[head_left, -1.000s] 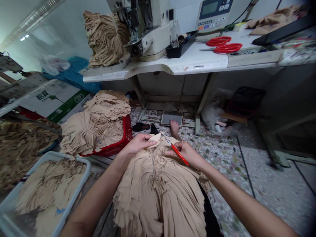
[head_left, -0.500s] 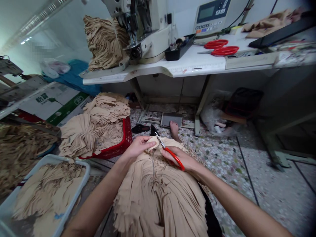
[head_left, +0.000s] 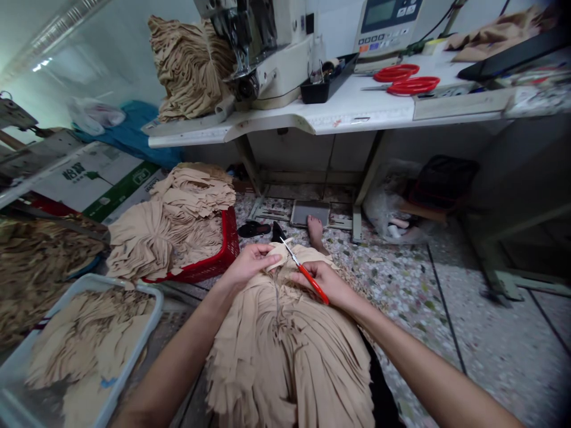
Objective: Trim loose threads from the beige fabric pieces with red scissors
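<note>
Trimming at the far end of a beige fabric bundle that is lying across the person's lap. The left hand is pinching the upturned tip of the uppermost piece between thumb and fingers. The right hand is wrapping its grip round the red handle of the thread snips, whose blades are pointing up and left toward that tip.

Judged from this pose, the cut is going best when the left hand is holding the tip taut and lifted off the layers beneath, so that the blades are meeting one layer only. The pinching fingertips are safest staying behind the cutting line. The right wrist is gaining steadiness by resting on the bundle, and short bites near the blade points are giving the cleanest edge.

Whether the blades are parted or touching the cloth is too small to tell, and what exactly is being cut, a thread or an edge, is not showing. The bundle is covering the lap and most of the legs; only a bare foot is showing beyond it on the speckled floor. Heaped fabric is hiding most of the red basket, and the frame is cutting off the clear tray at the lower left. The top of the sewing machine is running out of view above the white surface, where red scissors are lying.
</note>
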`<state>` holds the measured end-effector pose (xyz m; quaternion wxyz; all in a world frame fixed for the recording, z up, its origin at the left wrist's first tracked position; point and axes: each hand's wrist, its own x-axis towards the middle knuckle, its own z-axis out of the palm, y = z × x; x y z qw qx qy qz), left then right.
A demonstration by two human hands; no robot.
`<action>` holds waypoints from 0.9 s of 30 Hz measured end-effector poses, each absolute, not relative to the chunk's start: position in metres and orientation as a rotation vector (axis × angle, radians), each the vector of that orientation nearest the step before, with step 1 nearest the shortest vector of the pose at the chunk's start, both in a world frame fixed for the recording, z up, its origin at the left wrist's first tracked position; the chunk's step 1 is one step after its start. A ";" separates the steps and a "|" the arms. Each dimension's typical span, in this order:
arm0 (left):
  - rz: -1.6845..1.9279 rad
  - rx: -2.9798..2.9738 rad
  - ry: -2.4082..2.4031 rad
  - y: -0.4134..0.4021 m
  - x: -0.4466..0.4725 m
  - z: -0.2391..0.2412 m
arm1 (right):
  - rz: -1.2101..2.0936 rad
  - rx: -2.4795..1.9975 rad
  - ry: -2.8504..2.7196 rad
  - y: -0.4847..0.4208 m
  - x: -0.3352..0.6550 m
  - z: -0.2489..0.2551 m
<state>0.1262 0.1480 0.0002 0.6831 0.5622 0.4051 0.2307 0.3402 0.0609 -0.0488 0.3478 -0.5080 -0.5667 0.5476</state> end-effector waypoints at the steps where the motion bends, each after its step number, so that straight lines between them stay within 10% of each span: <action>1: 0.517 1.264 0.907 0.148 0.127 0.000 | 1.432 -1.304 -1.478 0.060 0.340 -0.046; 18: 0.584 1.366 0.999 0.150 0.111 0.001 | 1.502 -1.278 -1.410 0.063 0.330 -0.038; 27: -0.185 1.547 0.971 0.163 0.051 0.009 | 1.381 -1.324 -1.025 0.072 0.352 -0.045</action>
